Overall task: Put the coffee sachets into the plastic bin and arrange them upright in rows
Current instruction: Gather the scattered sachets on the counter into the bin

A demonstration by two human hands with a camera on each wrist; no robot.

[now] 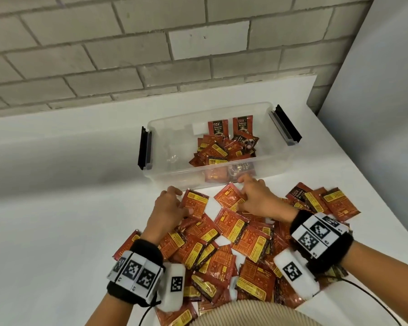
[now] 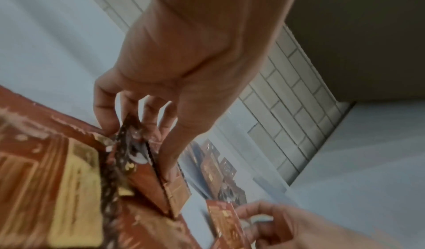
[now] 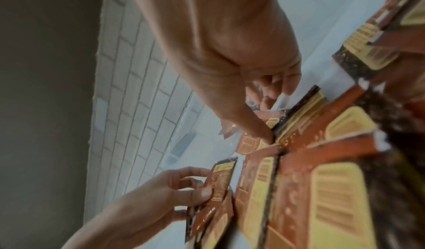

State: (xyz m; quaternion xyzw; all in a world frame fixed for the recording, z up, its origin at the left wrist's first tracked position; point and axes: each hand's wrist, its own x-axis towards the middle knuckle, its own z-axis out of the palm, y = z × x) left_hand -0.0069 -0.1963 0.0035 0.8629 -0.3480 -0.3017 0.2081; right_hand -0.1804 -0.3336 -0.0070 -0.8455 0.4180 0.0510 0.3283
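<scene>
Both your hands are down at the far edge of the big loose heap of red-and-yellow foil coffee sachets (image 1: pixel 222 245) on the white table (image 1: pixel 57 184), just short of the clear plastic bin with black clip handles (image 1: pixel 172 147). Your left hand (image 1: pixel 169 205) has its fingers (image 2: pixel 104 115) curled round a small sheaf of sachets (image 1: pixel 194 203), thumb pressed on the face, and the wrist view shows them standing on edge. Your right hand (image 1: pixel 257 198) is pinching at a flat sachet (image 1: pixel 229 196), fingers bent onto it, though the wrist view is too blurred to say how firm that hold is. In the bin, two sachets stand upright against the far wall (image 1: pixel 230 127) and the rest lie in a jumble (image 1: pixel 219 154) on its right side, so the rows are barely begun. Watch the foil: it looks slick, and a loose sheaf could fan out and spill as you lift it over the rim. Drop new ones on that jumble and they'll likely flop flat. And your wrists sit on the pile, so a quick lift could drag sachets toward the table's right edge.
</scene>
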